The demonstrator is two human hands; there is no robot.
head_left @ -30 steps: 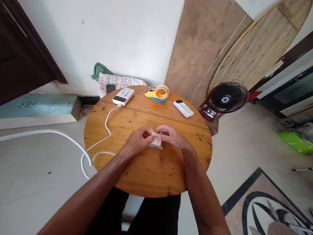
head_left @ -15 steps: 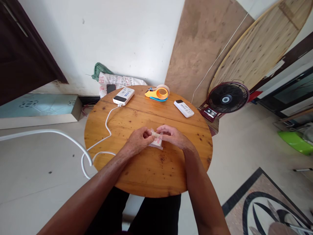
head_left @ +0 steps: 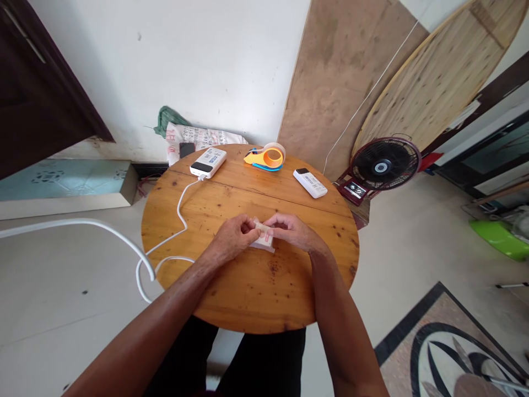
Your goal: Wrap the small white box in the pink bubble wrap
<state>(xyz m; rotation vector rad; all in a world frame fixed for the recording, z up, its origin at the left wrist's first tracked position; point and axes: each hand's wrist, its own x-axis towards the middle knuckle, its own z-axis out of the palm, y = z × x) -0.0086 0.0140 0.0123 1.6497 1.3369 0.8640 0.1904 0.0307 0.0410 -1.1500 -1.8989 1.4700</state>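
Note:
Over the middle of a round wooden table [head_left: 248, 298], my left hand [head_left: 232, 236] and my right hand [head_left: 292, 230] meet. Both are closed in a pinch on a small clear packet with pink print [head_left: 264, 240], which rests against the tabletop between them. The fingers cover most of the packet's top edge.
At the table's far side lie a white power bank [head_left: 208, 162] with a white cable [head_left: 179, 212], a yellow tape dispenser [head_left: 265, 156] and a white remote [head_left: 309, 183]. A floor fan [head_left: 384, 165] stands to the right. A white tube [head_left: 82, 225] curves on the left.
Hardly anything differs: my right fingers have shifted slightly left along the packet. Both hands stay in place.

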